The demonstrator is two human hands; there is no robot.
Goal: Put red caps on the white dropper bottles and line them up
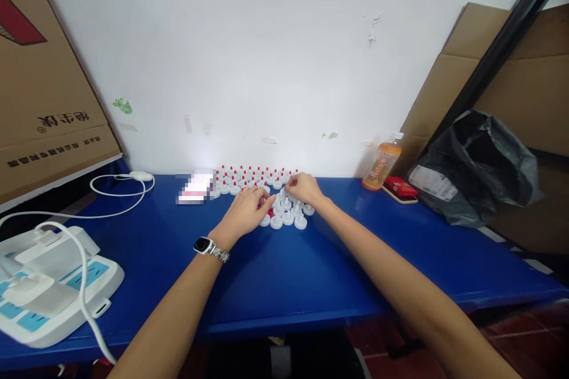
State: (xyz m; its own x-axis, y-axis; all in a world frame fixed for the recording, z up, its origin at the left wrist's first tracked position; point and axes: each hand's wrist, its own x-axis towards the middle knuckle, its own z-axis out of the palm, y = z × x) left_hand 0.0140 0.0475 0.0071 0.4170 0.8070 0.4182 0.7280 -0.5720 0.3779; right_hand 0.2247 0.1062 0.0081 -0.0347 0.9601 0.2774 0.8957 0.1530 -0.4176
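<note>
Many white round nozzle caps stand on a blue table. Those in the back rows carry small red tips, while the nearer ones show bare white spouts. My left hand rests low over the left front of the group, fingers curled and thumb bent in. Loose red tips show just under its thumb; what lies inside the fingers is hidden. Above the right side of the group, my right hand pinches thumb and finger together at a cap; the thing between them is too small to make out.
A blurred-out phone-like object lies left of the caps. Farther left are a white cable and power strip. To the right stand an orange drink bottle, a red packet and a grey plastic bag. Cardboard flanks the table.
</note>
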